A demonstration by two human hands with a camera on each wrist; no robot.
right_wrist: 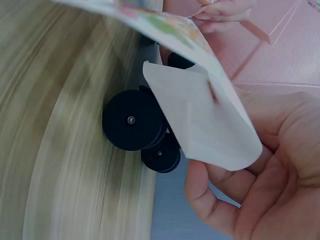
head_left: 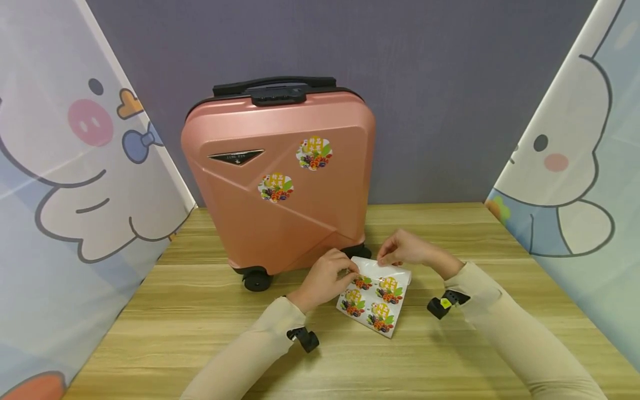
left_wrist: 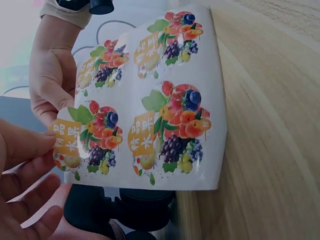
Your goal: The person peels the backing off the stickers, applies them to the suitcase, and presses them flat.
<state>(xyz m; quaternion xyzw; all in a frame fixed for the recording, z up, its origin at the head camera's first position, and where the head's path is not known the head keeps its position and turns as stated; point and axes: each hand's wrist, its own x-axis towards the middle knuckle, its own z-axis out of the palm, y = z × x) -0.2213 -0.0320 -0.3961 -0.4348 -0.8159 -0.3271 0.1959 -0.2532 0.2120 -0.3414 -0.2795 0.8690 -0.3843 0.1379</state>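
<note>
A white sheet of round fruit stickers (head_left: 367,297) is held over the table, in front of a pink suitcase (head_left: 300,233). My left hand (head_left: 327,279) pinches the edge of one fruit sticker (left_wrist: 102,137) between thumb and forefinger; in the left wrist view that edge juts past the sheet's side. With thumb and fingers my right hand (head_left: 406,248) grips the sheet's far edge, where the paper is bent back and its plain white underside (right_wrist: 200,115) shows. Two matching stickers, an upper one (head_left: 314,153) and a lower one (head_left: 276,188), are on the suitcase front.
The suitcase stands upright at the back of the wood-grain table (head_left: 175,333), with black wheels (head_left: 257,280) below and a black handle (head_left: 275,84) on top. Behind it is a grey wall (head_left: 440,111). Cartoon-printed panels (head_left: 75,166) flank both sides.
</note>
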